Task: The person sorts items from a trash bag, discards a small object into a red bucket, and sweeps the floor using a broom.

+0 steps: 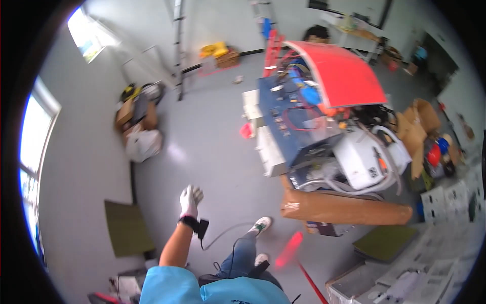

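My left hand (190, 201) wears a white glove and is held out over the grey floor, its fingers loosely bent and a little apart. I see nothing in it. A black strap with a small black box (201, 228) sits on that wrist, and a thin cable hangs from it. My right hand is out of view. To the right of my legs a thin red rod (312, 283) slants in from the lower edge; what holds it, if anything, cannot be seen. A blurred red shape (289, 249) shows near its upper end.
A cluttered blue workbench (283, 119) stands ahead on the right, under a red curved panel (344, 76), with a long brown carton (344, 207) at its near end. A white bag (144, 144) and boxes line the left wall. Ladders (178, 45) lean behind. Dark hair (316, 34) shows behind the panel.
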Demonstrator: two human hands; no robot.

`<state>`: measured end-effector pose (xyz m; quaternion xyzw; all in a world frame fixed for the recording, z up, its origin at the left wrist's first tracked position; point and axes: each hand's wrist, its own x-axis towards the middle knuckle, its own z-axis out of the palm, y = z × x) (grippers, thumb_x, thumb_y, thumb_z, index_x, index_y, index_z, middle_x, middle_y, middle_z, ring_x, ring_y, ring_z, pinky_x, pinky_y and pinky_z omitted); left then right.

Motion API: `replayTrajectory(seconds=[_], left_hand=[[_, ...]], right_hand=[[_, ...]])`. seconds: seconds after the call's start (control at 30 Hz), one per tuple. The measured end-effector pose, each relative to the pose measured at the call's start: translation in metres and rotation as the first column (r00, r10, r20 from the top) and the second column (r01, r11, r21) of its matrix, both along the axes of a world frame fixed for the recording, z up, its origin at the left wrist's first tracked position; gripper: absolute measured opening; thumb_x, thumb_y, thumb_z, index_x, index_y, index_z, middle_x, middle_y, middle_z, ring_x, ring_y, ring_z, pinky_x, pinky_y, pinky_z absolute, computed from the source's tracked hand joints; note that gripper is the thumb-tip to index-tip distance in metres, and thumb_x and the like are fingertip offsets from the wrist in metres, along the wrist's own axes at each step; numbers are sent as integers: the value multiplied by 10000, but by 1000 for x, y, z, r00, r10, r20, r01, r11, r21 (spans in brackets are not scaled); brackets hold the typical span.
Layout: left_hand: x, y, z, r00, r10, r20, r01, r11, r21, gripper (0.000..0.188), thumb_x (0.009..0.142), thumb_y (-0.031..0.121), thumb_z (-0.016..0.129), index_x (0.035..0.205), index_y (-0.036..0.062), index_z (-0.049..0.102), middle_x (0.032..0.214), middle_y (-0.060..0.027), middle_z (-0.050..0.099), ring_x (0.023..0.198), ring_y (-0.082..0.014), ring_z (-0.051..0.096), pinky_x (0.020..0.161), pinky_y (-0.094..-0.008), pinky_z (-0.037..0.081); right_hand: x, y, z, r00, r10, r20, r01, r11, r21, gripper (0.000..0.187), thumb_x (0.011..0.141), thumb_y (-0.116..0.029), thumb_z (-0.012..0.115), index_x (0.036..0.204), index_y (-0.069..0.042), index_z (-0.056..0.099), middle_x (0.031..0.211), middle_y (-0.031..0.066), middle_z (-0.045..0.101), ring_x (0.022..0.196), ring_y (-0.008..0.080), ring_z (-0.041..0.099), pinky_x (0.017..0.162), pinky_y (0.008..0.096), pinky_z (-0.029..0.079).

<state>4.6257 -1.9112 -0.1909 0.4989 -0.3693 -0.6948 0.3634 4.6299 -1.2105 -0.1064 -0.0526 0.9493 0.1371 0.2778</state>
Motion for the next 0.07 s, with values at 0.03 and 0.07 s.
replayTrajectory(seconds=[0.03, 0.07], left_hand=[[67, 11, -23, 988, 121, 92, -124, 992, 24, 363, 888, 259, 530, 1136, 6, 453, 1015, -178, 589, 832, -260, 619, 709, -375, 530], [81, 28, -60, 985, 92, 143, -107, 989, 106, 356, 892, 262, 521, 1134, 10, 449, 1015, -176, 581, 836, -268, 614, 711, -381, 526]], right_hand=[[-14, 4, -7, 994, 97, 46, -101, 991, 84, 213, 823, -261, 482, 950, -257, 653, 761, 93, 640, 624, 296, 606, 571, 398, 483], [-23, 3, -2, 995, 103, 13, -104, 989, 102, 213, 823, -261, 482, 950, -257, 653, 761, 93, 640, 624, 296, 606, 571, 398, 483]])
